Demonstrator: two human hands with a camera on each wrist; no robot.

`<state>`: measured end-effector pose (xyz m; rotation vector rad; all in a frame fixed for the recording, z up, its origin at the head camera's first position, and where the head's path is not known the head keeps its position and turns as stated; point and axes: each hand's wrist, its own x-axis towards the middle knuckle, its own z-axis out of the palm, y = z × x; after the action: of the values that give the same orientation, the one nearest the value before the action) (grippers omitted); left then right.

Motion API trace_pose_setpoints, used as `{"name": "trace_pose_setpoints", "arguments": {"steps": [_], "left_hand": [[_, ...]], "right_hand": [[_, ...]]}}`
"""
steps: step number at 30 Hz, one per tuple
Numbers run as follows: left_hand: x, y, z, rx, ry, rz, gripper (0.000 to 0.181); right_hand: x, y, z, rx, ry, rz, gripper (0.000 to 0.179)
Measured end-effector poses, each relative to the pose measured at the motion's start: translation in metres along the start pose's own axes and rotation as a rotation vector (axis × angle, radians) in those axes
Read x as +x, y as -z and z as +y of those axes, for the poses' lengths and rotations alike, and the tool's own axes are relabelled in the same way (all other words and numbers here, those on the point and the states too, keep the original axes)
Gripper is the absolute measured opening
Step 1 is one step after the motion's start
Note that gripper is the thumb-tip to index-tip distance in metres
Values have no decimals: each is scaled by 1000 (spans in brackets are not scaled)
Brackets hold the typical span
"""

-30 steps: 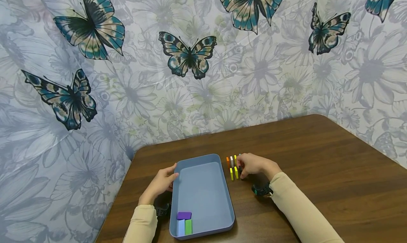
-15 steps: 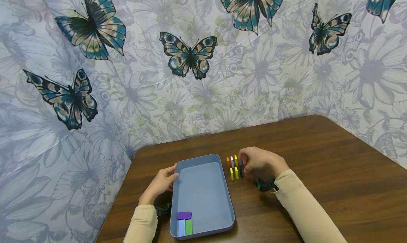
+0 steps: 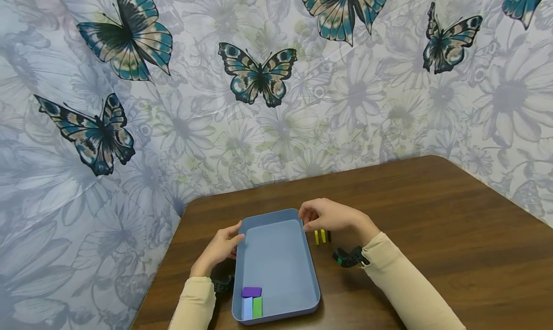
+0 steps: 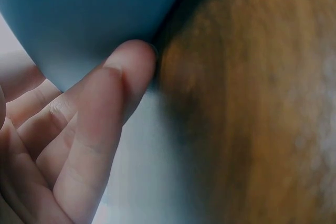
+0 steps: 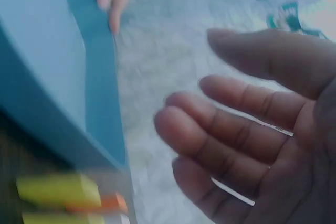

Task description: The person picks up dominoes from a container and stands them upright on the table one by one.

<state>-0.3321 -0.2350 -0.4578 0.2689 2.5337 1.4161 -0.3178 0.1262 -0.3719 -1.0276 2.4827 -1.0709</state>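
Note:
My left hand [image 3: 218,247] grips the left rim of a blue-grey tray [image 3: 278,258], its thumb over the edge. In the left wrist view, fingertips [image 4: 137,59] press the tray's outer wall. My right hand [image 3: 330,218] hovers by the tray's far right rim. The right wrist view shows its fingers [image 5: 181,129] loosely bent, thumb apart, with nothing between them. Just below it stand two yellow blocks [image 3: 323,236] and a black block [image 3: 329,236]. An orange block [image 5: 113,202] shows in the right wrist view; the hand hides it in the head view.
In the tray's near left corner lie a purple block [image 3: 251,292], a light blue block [image 3: 247,308] and a green block [image 3: 257,307]. The brown wooden table [image 3: 414,215] reaches back to a butterfly-patterned wall covering [image 3: 276,143].
My right hand has moved left from the dark blocks at the right end of the group to the tray's right rim, now covering the back row. The left hand and tray stay put.

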Motion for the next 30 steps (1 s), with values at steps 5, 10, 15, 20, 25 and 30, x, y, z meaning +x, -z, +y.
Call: {"name": "trace_pose_setpoints", "arguments": {"steps": [5, 10, 15, 20, 25, 30], "left_hand": [[-1, -1, 1, -8, 8, 4, 60], [-2, -1, 1, -1, 13, 16, 60], [-2, -1, 1, 3, 16, 20, 59], [-1, -2, 1, 2, 0, 14, 60], [0, -2, 1, 7, -7, 14, 59], [0, -2, 2, 18, -7, 14, 58]], "right_hand": [[25, -21, -18, 31, 49, -94, 14], [51, -44, -30, 21, 52, -180, 10], [69, -63, -37, -9, 51, -243, 13], [77, -76, -39, -27, 48, -285, 20], [81, -87, -40, -36, 71, -317, 23], [85, -97, -39, -49, 91, -366, 27]]}}
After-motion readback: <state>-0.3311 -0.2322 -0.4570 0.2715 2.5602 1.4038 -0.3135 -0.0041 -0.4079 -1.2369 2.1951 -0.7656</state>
